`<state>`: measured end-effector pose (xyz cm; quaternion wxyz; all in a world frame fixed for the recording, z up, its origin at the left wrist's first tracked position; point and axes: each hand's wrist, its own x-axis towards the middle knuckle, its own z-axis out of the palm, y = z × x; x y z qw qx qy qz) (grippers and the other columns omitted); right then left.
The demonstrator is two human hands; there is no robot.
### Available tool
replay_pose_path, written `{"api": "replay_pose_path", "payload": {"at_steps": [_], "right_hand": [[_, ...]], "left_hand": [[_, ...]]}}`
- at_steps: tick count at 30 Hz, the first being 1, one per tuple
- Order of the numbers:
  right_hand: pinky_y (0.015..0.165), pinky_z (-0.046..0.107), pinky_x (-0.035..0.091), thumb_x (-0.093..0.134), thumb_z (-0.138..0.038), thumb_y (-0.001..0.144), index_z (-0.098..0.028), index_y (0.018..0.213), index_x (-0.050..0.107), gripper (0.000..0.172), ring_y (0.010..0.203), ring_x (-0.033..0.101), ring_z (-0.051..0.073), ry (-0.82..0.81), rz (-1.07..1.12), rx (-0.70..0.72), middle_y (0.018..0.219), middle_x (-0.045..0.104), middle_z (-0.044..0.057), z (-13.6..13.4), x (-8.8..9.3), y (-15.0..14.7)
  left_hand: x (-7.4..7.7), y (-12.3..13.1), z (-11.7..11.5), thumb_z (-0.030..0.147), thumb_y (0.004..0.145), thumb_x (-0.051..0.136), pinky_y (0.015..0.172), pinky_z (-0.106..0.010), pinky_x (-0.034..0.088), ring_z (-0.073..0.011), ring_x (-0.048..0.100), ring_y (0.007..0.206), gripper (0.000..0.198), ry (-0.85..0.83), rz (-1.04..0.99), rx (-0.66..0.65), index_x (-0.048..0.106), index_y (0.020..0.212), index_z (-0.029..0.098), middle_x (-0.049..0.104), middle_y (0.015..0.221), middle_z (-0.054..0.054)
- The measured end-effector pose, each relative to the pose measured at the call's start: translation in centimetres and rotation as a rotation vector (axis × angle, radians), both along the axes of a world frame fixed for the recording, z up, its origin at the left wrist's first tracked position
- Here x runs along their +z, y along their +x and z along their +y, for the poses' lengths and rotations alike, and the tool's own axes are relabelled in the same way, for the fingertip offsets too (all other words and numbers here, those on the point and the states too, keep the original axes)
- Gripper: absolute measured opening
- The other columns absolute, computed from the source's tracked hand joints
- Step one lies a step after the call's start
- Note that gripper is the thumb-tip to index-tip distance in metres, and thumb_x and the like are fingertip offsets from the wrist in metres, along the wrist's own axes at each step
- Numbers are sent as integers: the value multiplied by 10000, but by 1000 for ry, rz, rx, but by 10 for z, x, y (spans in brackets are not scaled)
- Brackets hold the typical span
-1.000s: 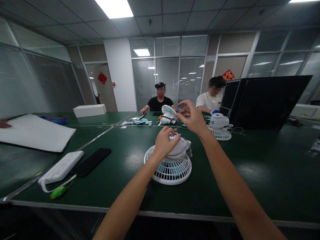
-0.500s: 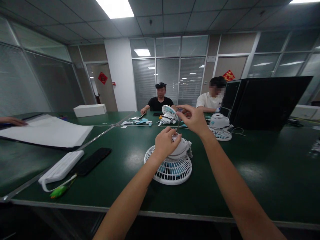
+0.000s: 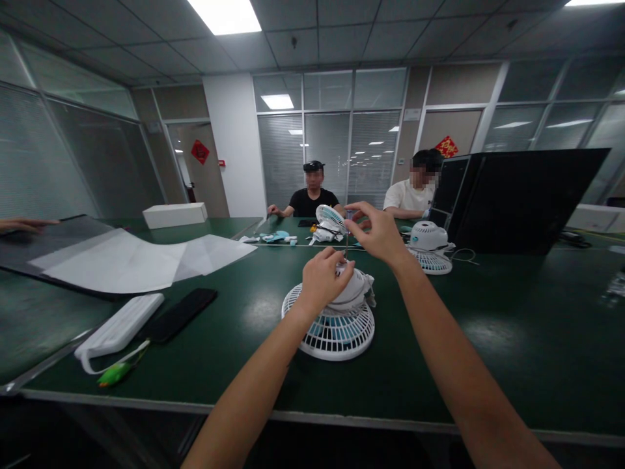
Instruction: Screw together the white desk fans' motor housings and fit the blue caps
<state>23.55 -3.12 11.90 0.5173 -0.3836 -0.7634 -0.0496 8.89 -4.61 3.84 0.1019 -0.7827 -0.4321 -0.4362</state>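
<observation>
A white desk fan (image 3: 336,339) lies face down on the green table in front of me, pale blue blades showing through its grille. My left hand (image 3: 323,277) is curled over the top of the fan's housing, thumb and fingertips close to a thin metal shaft. That shaft belongs to a screwdriver (image 3: 347,247), upright over the housing, its tip hidden by my left fingers. Above it, my right hand (image 3: 375,231) is closed in a pinch around the screwdriver's handle, which my fingers mostly cover.
Behind my right hand lies another white fan (image 3: 427,247), beside a large black case (image 3: 517,202). A third fan (image 3: 329,221) stands near a seated person. To the left are a power strip (image 3: 122,326), a black phone (image 3: 183,316), a green trinket (image 3: 114,374) and white sheets (image 3: 131,260).
The white sheets on the left have spread further right, and a person's hand at their edge has shifted. The person opposite has moved one hand leftward. My hands hold nearly the same position.
</observation>
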Motion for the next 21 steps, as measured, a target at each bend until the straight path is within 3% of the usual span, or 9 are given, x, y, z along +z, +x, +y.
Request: {"api": "replay_pose_path", "payload": {"at_steps": [3, 9, 21], "right_hand": [[661, 268, 551, 575, -265, 829, -173, 1049, 635, 246, 754, 672, 176, -2, 39, 19, 867, 674, 60, 0, 0, 1], [578, 255, 511, 608, -304, 813, -195, 1034, 581, 248, 587, 603, 135, -3, 55, -5, 764, 608, 3, 4, -2, 0], [603, 269, 507, 608, -283, 796, -177, 1073, 586, 298, 580, 611, 134, -39, 48, -10, 806, 628, 23, 3, -2, 3]], "left_hand": [[2, 0, -1, 364, 924, 576, 724, -264, 463, -177, 650, 858, 199, -12, 0, 0, 672, 851, 206, 668, 929, -19], [2, 1, -2, 356, 923, 578, 745, -268, 469, -185, 650, 882, 191, -17, 10, 4, 666, 846, 205, 666, 922, -24], [1, 0, 0, 363, 925, 565, 735, -265, 469, -180, 638, 872, 198, -8, 2, -4, 659, 839, 211, 658, 928, -25]]}}
